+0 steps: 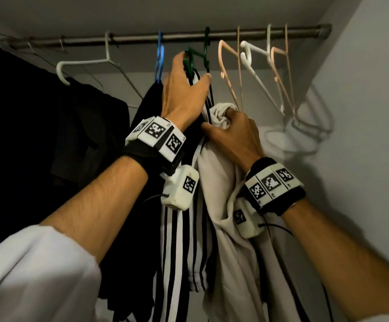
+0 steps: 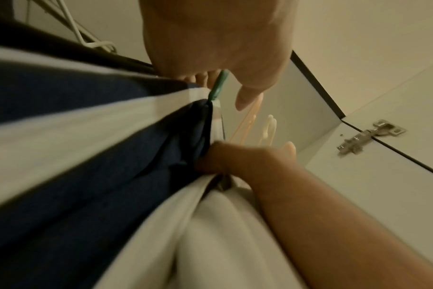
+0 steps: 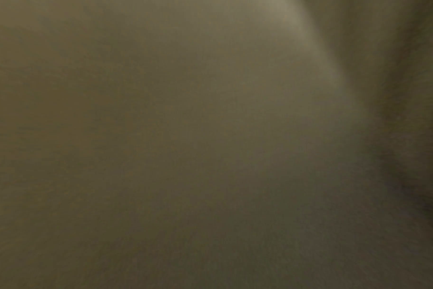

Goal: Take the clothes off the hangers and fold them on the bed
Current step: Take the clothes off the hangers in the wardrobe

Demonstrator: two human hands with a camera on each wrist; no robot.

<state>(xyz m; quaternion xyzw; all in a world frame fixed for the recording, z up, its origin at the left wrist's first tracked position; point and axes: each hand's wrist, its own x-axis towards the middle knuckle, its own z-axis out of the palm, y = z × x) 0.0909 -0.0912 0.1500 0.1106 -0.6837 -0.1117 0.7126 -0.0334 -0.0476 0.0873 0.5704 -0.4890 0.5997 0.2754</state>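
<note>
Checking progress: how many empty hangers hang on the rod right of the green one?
3: a peach hanger next to the green hanger, then a white hanger, then a second peach hanger nearest the wall. Others could hide behind them.

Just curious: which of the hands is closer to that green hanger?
Left. The left hand grips the green hanger at the rod; the right hand is lower, clutching a cream garment.

right wrist view filled by blurred beige cloth [image 3: 210, 136], left hand [image 1: 184, 94] fingertips hidden behind green hanger [image 1: 194, 59], striped trousers [image 1: 179, 247] cut off below
</note>
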